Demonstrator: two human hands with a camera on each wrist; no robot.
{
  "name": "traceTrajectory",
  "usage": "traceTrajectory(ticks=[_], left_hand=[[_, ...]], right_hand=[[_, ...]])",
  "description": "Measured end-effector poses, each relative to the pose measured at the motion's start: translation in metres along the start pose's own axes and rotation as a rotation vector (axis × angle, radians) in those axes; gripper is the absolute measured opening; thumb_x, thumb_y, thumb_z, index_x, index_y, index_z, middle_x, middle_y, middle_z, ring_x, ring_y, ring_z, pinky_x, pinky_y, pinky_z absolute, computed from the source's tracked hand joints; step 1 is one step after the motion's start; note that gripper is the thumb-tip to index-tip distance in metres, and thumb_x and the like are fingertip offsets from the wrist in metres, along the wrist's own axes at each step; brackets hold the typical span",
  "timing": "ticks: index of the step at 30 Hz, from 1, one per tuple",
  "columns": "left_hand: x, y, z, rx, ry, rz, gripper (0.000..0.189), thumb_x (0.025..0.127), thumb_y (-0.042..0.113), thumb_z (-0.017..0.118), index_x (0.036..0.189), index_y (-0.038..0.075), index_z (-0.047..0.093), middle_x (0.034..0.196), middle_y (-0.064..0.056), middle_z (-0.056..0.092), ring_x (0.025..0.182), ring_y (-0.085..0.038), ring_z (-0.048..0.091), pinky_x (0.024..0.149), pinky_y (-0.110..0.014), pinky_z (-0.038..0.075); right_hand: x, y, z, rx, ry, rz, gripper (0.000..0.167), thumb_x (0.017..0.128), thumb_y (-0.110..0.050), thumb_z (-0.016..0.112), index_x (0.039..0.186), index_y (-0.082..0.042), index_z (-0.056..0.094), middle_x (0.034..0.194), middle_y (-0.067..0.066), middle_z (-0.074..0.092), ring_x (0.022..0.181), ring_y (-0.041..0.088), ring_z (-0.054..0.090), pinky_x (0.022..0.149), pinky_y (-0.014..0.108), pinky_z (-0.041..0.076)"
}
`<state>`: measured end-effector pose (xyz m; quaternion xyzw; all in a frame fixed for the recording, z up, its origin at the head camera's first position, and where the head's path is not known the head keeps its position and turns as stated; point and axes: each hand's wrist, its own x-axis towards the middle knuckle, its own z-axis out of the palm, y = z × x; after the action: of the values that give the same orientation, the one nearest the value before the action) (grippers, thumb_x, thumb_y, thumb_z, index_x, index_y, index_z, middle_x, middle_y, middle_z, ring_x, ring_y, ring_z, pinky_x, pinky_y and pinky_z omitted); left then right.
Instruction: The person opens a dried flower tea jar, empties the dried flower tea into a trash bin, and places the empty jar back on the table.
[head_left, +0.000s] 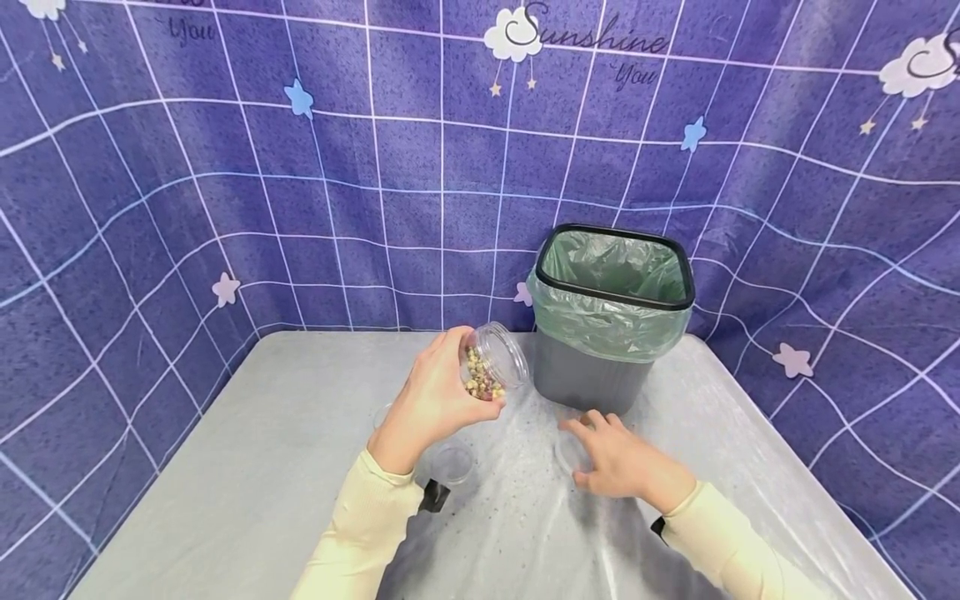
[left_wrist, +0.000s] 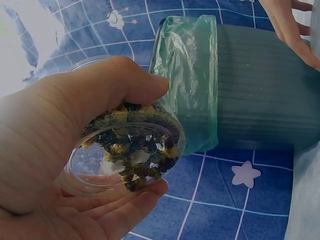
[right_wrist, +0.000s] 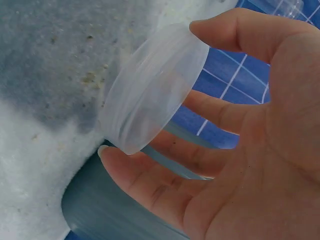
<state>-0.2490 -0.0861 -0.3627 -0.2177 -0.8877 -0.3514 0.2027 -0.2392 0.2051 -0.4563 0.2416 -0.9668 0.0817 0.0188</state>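
My left hand (head_left: 438, 392) grips a clear plastic jar (head_left: 498, 354) around its side, thumb on one side and fingers on the other. The jar is tipped, its mouth turned toward the bin. Dried flower buds (left_wrist: 142, 150), yellow and dark, lie inside, seen through the clear base in the left wrist view. Low over the table in front of the bin, my right hand (head_left: 618, 458) holds a translucent round lid (right_wrist: 155, 90) by its rim between thumb and curved fingers. In the head view the lid's far side is partly hidden by the fingers.
A grey bin (head_left: 588, 371) lined with a green bag (head_left: 607, 325) stands at the table's back right. Another clear round piece (head_left: 452, 462) lies beside my left wrist, and one more is half hidden behind that wrist. Small crumbs dot the grey table (head_left: 300, 467). A blue curtain (head_left: 337, 208) hangs behind.
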Motion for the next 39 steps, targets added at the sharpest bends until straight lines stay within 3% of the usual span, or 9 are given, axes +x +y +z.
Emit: traceTrajectory(ticks=[7,39], left_hand=[[0.001,0.000,0.002,-0.001,0.006,0.005,0.081,0.060,0.030,0.094,0.127,0.005,0.056,0.116,-0.007,0.062,0.109,-0.026,0.061,0.096,-0.042,0.052],[0.001,0.000,0.003,-0.018,-0.020,-0.012,0.082,0.060,0.029,0.094,0.128,0.006,0.055,0.119,-0.007,0.063,0.111,-0.025,0.061,0.098,-0.041,0.052]], right_hand=[[0.003,0.001,0.010,0.034,-0.061,0.040,0.069,0.085,-0.028,0.080,0.147,-0.014,0.053,0.134,0.017,0.055,0.118,0.044,0.054,0.093,0.058,0.051],[0.004,0.005,0.019,0.021,-0.038,0.021,0.066,0.085,-0.029,0.079,0.144,-0.011,0.056,0.131,0.022,0.058,0.118,0.049,0.054,0.098,0.061,0.049]])
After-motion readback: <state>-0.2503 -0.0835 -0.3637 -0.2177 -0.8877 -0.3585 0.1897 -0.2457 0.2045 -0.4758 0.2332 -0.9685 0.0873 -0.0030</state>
